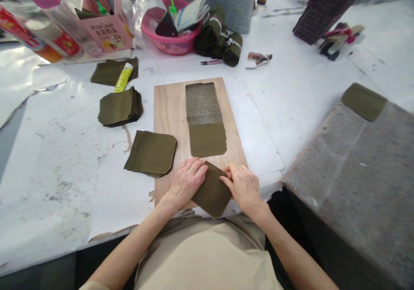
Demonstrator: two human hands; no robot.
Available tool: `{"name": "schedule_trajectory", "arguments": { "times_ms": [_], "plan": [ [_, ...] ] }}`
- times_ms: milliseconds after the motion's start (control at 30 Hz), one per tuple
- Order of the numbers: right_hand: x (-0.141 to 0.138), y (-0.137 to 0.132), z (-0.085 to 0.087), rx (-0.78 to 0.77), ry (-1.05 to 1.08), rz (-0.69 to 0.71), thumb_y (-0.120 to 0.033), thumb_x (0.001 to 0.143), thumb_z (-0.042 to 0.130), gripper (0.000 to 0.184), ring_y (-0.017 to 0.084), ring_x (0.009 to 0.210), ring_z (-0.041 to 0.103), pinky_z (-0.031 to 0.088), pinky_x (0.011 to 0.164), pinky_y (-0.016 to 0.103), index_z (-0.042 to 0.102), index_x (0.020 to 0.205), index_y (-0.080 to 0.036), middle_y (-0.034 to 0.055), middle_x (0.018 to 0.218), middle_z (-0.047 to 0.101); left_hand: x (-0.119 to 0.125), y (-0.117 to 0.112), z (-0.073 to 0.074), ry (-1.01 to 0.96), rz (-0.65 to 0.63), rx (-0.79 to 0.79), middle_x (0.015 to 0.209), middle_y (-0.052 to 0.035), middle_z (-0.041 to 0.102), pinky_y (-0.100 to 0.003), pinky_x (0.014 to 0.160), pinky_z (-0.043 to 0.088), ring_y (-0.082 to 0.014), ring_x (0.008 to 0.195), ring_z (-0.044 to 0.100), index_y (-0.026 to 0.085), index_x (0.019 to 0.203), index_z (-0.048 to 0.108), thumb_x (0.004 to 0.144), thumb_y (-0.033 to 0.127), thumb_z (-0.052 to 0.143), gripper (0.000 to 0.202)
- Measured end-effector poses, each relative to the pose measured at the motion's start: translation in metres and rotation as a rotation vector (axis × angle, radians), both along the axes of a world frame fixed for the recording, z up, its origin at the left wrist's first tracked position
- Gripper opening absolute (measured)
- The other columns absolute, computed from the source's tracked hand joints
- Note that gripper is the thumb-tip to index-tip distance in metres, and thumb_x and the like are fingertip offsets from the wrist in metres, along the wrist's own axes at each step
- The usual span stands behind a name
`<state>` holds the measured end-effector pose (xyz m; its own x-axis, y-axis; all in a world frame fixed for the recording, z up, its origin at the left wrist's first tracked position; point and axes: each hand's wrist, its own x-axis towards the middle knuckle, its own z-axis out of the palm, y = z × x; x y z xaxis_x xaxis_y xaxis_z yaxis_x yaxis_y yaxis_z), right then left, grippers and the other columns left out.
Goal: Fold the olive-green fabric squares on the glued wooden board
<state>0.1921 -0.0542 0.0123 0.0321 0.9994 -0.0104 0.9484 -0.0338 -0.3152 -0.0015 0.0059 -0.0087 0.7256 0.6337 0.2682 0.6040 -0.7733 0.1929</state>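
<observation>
- The patch (211,193) is held at the near end of the board (170,104), turned cornerwise. Its upper left edge is gripped under the curled fingers of the left hand (188,181), whose thumb is hidden; its upper right edge is pinched between thumb and finger by the right hand (245,186). With two edges held, the cloth is probably kept flat and steady.
- A near stack (151,152) of similar pieces is set partly on the board, partly on the counter (58,165), seemingly so that pieces can be reached by the left hand.
- On the board, a plain panel (208,140) is laid straight below a ribbed strip (202,102), edge to edge or slightly overlapped; which cannot be told. A firm, flat base is presumably given by the wood.
- At the right, an olive piece (364,101) is laid on the far corner of a grey slab (349,165), well apart from the stacks.
- Farther left, a middle stack (114,108) is placed just before a far stack (105,72), with a glue stick (123,77) rested on the latter, likely for easy reach.
- Yarn (233,50) and a pink basin (155,42) are kept at the back, apparently out of the way.
</observation>
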Motion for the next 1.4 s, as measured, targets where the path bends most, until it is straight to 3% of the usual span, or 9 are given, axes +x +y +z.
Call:
{"name": "schedule_trajectory", "arguments": {
  "times_ms": [100, 300, 433, 567, 667, 767, 900, 1133, 1400],
  "plan": [
    [0.002, 0.002, -0.001, -0.008, 0.041, 0.021, -0.029, 0.083, 0.07, 0.017, 0.014, 0.066, 0.054, 0.034, 0.059, 0.028, 0.056, 0.076, -0.023, -0.0024, 0.07, 0.06, 0.0, 0.0, 0.0, -0.041, -0.003, -0.019, 0.102, -0.0087, 0.062, -0.041, 0.09, 0.051, -0.023, 0.103, 0.057, 0.016, 0.098, 0.06, 0.094, 0.014, 0.045, 0.016],
    [0.002, 0.002, -0.002, 0.02, 0.108, 0.019, -0.02, 0.081, 0.066, 0.015, 0.015, 0.075, 0.056, 0.038, 0.064, 0.027, 0.053, 0.075, -0.022, -0.0016, 0.076, 0.061, -0.001, 0.001, 0.001, -0.113, 0.007, -0.098, 0.116, -0.0102, 0.06, -0.044, 0.096, 0.049, -0.0242, 0.114, 0.054, 0.018, 0.12, 0.056, 0.095, 0.015, 0.044, 0.027],
    [0.002, 0.002, 0.001, -0.078, 0.403, -0.007, -0.016, 0.081, 0.061, 0.009, 0.012, 0.071, 0.06, 0.042, 0.064, 0.025, 0.055, 0.085, -0.022, -0.0037, 0.077, 0.064, 0.003, 0.006, 0.009, -0.168, -0.019, -0.187, 0.121, -0.0111, 0.057, -0.044, 0.097, 0.048, -0.0243, 0.117, 0.051, 0.018, 0.124, 0.053, 0.096, 0.022, 0.048, 0.029],
    [0.007, 0.004, 0.009, -0.13, 0.76, -0.041, -0.02, 0.081, 0.06, 0.011, 0.012, 0.075, 0.063, 0.048, 0.07, 0.025, 0.06, 0.092, -0.022, -0.0029, 0.082, 0.067, 0.007, 0.013, 0.02, -0.226, -0.063, -0.373, 0.099, -0.0068, 0.062, -0.036, 0.085, 0.05, -0.0194, 0.096, 0.058, 0.018, 0.104, 0.063, 0.097, 0.028, 0.05, 0.018],
    [0.014, 0.005, 0.015, -0.135, 0.84, -0.124, -0.026, 0.079, 0.063, 0.009, 0.013, 0.073, 0.062, 0.048, 0.069, 0.025, 0.063, 0.087, -0.021, -0.0025, 0.079, 0.068, 0.008, 0.014, 0.025, -0.316, -0.034, -0.6, 0.083, -0.0017, 0.062, -0.027, 0.072, 0.048, -0.0148, 0.079, 0.058, 0.018, 0.087, 0.064, 0.097, 0.03, 0.05, 0.02],
    [0.021, 0.006, 0.014, -0.141, 0.928, -0.226, -0.032, 0.077, 0.067, 0.014, 0.013, 0.07, 0.06, 0.045, 0.064, 0.025, 0.065, 0.083, -0.02, -0.0021, 0.075, 0.067, 0.007, 0.01, 0.027, -0.431, 0.05, -0.793, 0.083, -0.0008, 0.064, -0.025, 0.07, 0.046, -0.0145, 0.077, 0.059, 0.018, 0.087, 0.065, 0.094, 0.031, 0.054, 0.019],
    [0.025, 0.006, 0.007, -0.153, 1.194, -0.35, -0.038, 0.074, 0.07, 0.022, 0.011, 0.065, 0.056, 0.042, 0.061, 0.024, 0.065, 0.08, -0.018, -0.0027, 0.07, 0.064, 0.007, 0.002, 0.028, -0.528, 0.147, -0.989, 0.083, -0.0015, 0.065, -0.023, 0.069, 0.044, -0.0149, 0.077, 0.058, 0.016, 0.087, 0.066, 0.093, 0.035, 0.055, 0.023],
    [0.023, 0.005, 0.0, -0.164, 1.46, -0.473, -0.047, 0.07, 0.075, 0.032, 0.011, 0.066, 0.055, 0.042, 0.063, 0.023, 0.064, 0.08, -0.018, -0.0023, 0.073, 0.064, 0.004, -0.005, 0.021, -0.628, 0.236, -1.185, 0.073, 0.0, 0.056, -0.019, 0.058, 0.037, -0.011, 0.066, 0.048, 0.013, 0.082, 0.063, 0.09, 0.043, 0.058, 0.031],
    [0.02, 0.001, -0.008, -0.104, 1.466, -0.465, -0.052, 0.078, 0.068, 0.033, 0.012, 0.065, 0.054, 0.042, 0.062, 0.023, 0.064, 0.082, -0.019, -0.0028, 0.07, 0.062, 0.004, -0.009, 0.018, -0.671, 0.249, -1.247, 0.073, 0.0004, 0.054, -0.018, 0.057, 0.035, -0.0096, 0.065, 0.046, 0.013, 0.083, 0.062, 0.088, 0.043, 0.059, 0.031]
  ]
}}
